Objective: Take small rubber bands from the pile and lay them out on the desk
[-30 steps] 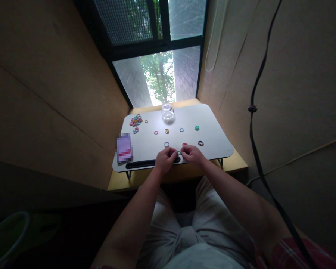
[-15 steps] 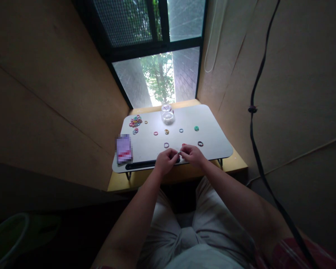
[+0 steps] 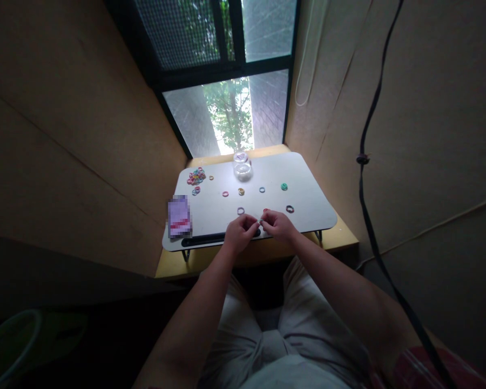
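Close to the front edge of the white folding table (image 3: 308, 216), my left hand (image 3: 241, 232) and my right hand (image 3: 278, 224) face each other with fingertips pinched. A tiny pale bit shows between them, too small to name. Just beyond my right hand lies a red hair tie (image 3: 266, 210), partly covered by the fingers. A pale lilac hair tie (image 3: 241, 210) rests beyond my left hand, and dark hair ties (image 3: 290, 209) lie to the right. Farther back are pink (image 3: 225, 194), tan (image 3: 241, 192), blue (image 3: 262, 189) and green hair ties (image 3: 284, 187).
A mixed pile of coloured hair ties (image 3: 196, 176) sits at the back left, with a few loose ones (image 3: 196, 190) nearby. A clear round jar (image 3: 243, 172) stands at the back. A blurred purple item (image 3: 180, 216) lies left. Along the front edge runs a black bar (image 3: 202, 239).
The fingertips have shifted slightly, and less of the pale thing shows between them. The hair ties on the table lie as before.
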Tool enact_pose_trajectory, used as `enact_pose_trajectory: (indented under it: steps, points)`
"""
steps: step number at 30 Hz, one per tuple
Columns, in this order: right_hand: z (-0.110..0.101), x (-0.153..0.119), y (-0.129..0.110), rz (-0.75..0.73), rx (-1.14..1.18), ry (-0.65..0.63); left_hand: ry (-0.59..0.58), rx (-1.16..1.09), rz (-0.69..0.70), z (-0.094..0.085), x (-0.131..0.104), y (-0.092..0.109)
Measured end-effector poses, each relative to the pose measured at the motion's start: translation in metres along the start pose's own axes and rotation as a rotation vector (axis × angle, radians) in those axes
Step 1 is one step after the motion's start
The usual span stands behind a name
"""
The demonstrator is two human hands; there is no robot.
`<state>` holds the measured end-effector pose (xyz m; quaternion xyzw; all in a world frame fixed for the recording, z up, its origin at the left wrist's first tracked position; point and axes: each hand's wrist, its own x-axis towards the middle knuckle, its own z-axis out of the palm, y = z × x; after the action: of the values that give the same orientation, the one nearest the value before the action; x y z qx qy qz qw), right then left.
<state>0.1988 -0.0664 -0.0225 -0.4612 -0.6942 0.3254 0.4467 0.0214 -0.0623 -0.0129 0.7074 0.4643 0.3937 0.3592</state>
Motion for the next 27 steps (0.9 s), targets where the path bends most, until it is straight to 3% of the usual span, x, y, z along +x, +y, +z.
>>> enact_pose_trajectory:
  steps: [9,27]
  points:
    - [0.001,0.001,-0.001,0.004,0.007,-0.023,-0.013,0.009,0.005,0.0,0.0,-0.003]
    - [-0.001,0.001,-0.009,0.067,0.03,-0.051,0.116,0.075,0.003,0.003,-0.001,0.004]
